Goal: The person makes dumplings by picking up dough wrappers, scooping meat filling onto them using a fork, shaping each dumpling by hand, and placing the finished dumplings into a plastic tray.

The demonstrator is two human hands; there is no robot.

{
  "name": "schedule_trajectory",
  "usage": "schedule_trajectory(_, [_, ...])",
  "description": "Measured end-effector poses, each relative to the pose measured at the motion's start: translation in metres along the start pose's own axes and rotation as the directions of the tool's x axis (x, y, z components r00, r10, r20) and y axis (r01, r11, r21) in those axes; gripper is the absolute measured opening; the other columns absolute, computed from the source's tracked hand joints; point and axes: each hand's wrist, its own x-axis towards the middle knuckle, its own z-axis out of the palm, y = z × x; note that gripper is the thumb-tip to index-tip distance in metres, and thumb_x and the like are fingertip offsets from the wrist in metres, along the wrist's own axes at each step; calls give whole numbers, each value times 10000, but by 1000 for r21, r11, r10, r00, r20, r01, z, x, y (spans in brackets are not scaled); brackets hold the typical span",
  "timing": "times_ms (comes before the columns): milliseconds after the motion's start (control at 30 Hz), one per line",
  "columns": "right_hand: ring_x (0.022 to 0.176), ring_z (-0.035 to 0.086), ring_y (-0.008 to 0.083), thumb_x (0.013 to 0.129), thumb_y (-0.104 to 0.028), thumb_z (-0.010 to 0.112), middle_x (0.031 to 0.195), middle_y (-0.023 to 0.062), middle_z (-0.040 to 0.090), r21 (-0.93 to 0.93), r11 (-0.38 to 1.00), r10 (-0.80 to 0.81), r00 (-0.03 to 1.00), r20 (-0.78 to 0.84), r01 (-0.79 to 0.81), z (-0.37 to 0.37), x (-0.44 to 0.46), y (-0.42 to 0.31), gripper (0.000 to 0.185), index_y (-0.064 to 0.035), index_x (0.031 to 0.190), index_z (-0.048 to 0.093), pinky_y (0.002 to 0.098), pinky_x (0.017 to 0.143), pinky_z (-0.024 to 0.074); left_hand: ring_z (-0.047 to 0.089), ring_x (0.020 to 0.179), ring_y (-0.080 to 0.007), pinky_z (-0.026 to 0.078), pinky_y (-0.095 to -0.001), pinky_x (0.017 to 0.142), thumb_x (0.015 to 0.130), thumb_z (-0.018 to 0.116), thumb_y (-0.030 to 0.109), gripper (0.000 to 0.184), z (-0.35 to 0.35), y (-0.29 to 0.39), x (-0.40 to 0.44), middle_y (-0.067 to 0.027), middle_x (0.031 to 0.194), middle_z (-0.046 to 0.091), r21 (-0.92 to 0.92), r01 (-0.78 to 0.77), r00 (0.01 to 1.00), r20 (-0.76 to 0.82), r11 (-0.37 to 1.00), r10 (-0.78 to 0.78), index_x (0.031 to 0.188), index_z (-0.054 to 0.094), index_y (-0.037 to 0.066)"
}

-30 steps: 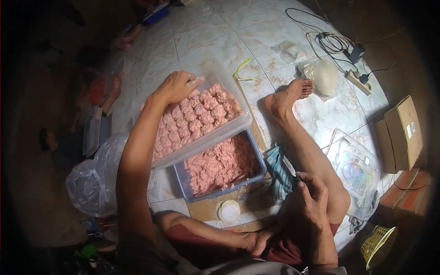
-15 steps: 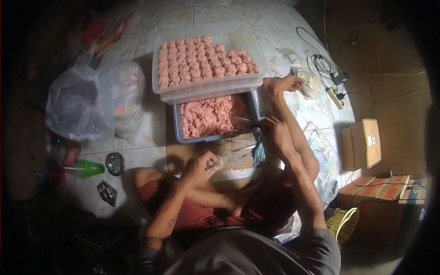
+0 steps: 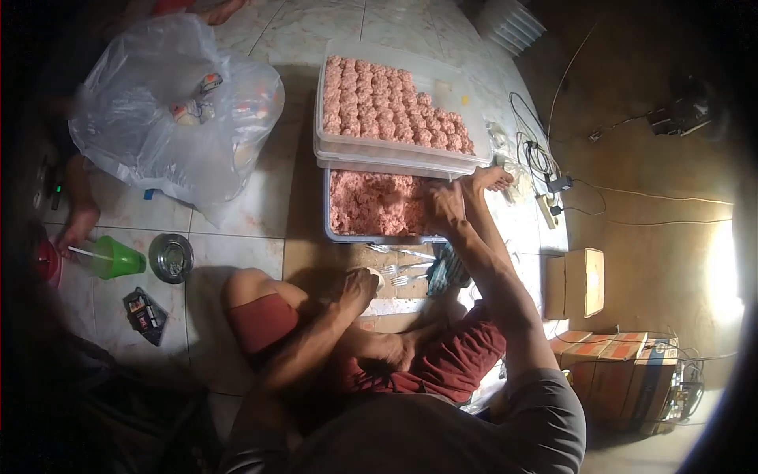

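My left hand (image 3: 359, 290) is closed around a small pale round piece (image 3: 380, 279), partly hidden by the fingers. My right hand (image 3: 444, 207) reaches over the right side of a blue-grey bin (image 3: 387, 239) of pink minced meat (image 3: 363, 201). Its fingers are curled; the fork seen in it a moment earlier is hidden now. Behind the bin, overlapping its far edge, a clear plastic tub (image 3: 442, 83) carries rows of pink meat balls (image 3: 379, 103). Several forks (image 3: 407, 280) lie on cardboard in front of the bin, beside a teal cloth (image 3: 448, 272).
A large clear plastic bag (image 3: 150, 103) lies at left. Nearer stand a green cup (image 3: 122, 257), a round ashtray (image 3: 171, 258) and a dark tray (image 3: 144, 316). Another person's hand (image 3: 79, 225) is near the cup. Cables (image 3: 537, 154) and cardboard boxes (image 3: 616, 355) are at right.
My right hand has moved left and forward, from beside the bin to over the meat. My left hand stays in front of the bin with the pale piece. The view has shifted.
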Motion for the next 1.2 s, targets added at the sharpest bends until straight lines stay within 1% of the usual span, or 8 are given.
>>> schedule_trajectory(267, [884, 712, 266, 815, -155, 636, 875, 86, 759, -241, 968, -12, 969, 247, 74, 11, 4, 6, 178, -139, 924, 775, 436, 910, 432, 685, 769, -351, 532, -461, 718, 872, 713, 235, 219, -61, 10, 7, -208, 837, 694, -197, -38, 999, -45, 980, 30, 873, 692, 16])
schedule_trajectory(367, [877, 665, 163, 866, -139, 688, 948, 52, 727, 408, 897, 26, 942, 334, -169, -37, -8, -13, 172, -116, 1026, 745, 300, 801, 496, 663, 817, -300, 525, -408, 783, 882, 763, 291, 317, -35, 5, 2, -131, 874, 680, -453, -6, 987, -145, 891, -67, 991, 681, 5])
schedule_trajectory(467, [903, 674, 199, 830, -165, 712, 940, 95, 732, 548, 835, -23, 994, 104, -38, -46, -30, 13, 226, -68, 1030, 754, 316, 830, 508, 604, 936, -159, 488, -315, 878, 865, 827, 289, 418, -31, -6, 5, -15, 1043, 653, 156, -394, 764, -492, 906, 417, 1113, 639, 10])
schedule_trajectory(533, [951, 668, 201, 821, -173, 728, 972, 108, 730, 528, 845, -43, 996, -84, 81, -84, -52, -3, 258, -36, 1038, 757, 317, 860, 507, 599, 1004, -135, 488, -288, 889, 859, 832, 253, 437, -82, 16, 12, -49, 1155, 635, -966, 86, 996, 78, 244, -44, 1178, 619, 45])
schedule_trajectory(633, [973, 650, 229, 841, -159, 726, 1021, 94, 714, 187, 929, -238, 904, -355, 318, -95, -71, -6, 261, -16, 1060, 734, 307, 886, 491, 628, 1076, -158, 513, -304, 944, 915, 764, 308, 441, -97, 27, 26, -69, 1176, 644, -997, 51, 978, 39, 55, -205, 1237, 594, 59])
schedule_trajectory(800, [836, 626, 273, 911, -35, 661, 922, 146, 668, 965, 189, 120, 971, -205, 181, -58, -122, -62, 121, 4, 1023, 636, 362, 762, 485, 568, 1276, -264, 417, -447, 1122, 1010, 462, 612, 711, -145, 67, 43, -135, 1382, 589, -823, -78, 994, -21, -563, -108, 1344, 551, -10])
schedule_trajectory(867, [778, 609, 293, 931, 17, 619, 888, 179, 632, 683, 676, 12, 922, -386, 277, -37, -133, -73, 48, 14, 978, 629, 367, 701, 476, 503, 1355, -300, 336, -472, 1180, 1000, 389, 678, 831, -129, 62, 42, -166, 1431, 560, -673, -105, 991, -128, -732, -24, 1419, 494, -32])
schedule_trajectory(1200, [871, 650, 423, 932, -45, 531, 974, 209, 634, 637, 752, -18, 972, -235, 168, -51, -192, -101, 276, -64, 1167, 676, 487, 717, 528, 523, 1302, -384, 374, -512, 1143, 938, 421, 749, 955, -114, 46, 9, -240, 1457, 515, -543, -204, 972, -16, -815, -233, 1422, 474, -73])
